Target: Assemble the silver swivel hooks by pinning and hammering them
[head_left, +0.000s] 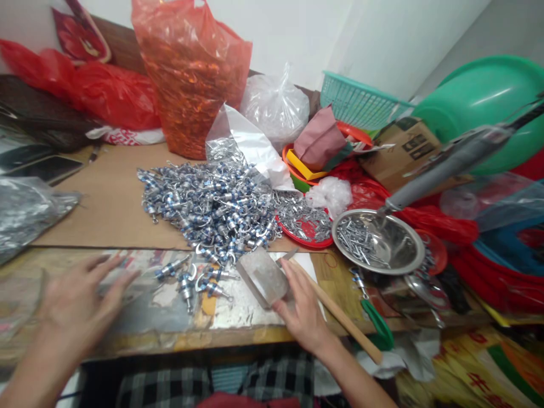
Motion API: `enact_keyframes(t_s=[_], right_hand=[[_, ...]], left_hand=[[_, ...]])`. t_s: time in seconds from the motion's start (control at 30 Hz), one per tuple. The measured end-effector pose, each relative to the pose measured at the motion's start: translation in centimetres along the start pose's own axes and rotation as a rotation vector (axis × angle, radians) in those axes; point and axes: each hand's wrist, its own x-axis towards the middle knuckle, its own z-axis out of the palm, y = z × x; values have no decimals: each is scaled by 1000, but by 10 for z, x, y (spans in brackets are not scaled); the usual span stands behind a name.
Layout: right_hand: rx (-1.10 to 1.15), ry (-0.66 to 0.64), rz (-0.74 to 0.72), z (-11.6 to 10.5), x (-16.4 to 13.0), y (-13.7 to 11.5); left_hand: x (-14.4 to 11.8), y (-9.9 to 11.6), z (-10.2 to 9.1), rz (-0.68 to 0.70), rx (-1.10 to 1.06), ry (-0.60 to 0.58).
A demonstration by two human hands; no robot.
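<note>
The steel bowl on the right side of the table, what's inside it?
The steel bowl holds a loose heap of small silvery metal pins, piled toward its left side. Bare metal shows on the right; the bottom beneath the heap is covered.

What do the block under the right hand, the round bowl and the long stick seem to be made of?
The block under the right hand looks like dull grey metal, scuffed and matte. The round bowl seems to be polished steel: it mirrors the light. The long stick appears to be bare, pale wood, though grain is too blurred to confirm.
</note>
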Motion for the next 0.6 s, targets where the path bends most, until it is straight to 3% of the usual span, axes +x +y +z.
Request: enact_keyframes(t_s=[0.1,0.17,0.27,0.43,0.6], right_hand=[[-9,-36,12,16,-5,-14],[-28,0,45,25,-6,-18],[-39,24,62,34,-4,-21],[-38,36,76,41,-2,-31],[108,-83,71,23,3,-25]], left_hand=[[3,33,8,150,28,-184],[3,40,15,148,43,-203],[1,39,21,52,6,-134],[-3,44,12,-79,-172,-34],[-4,39,16,-298,-385,23]])
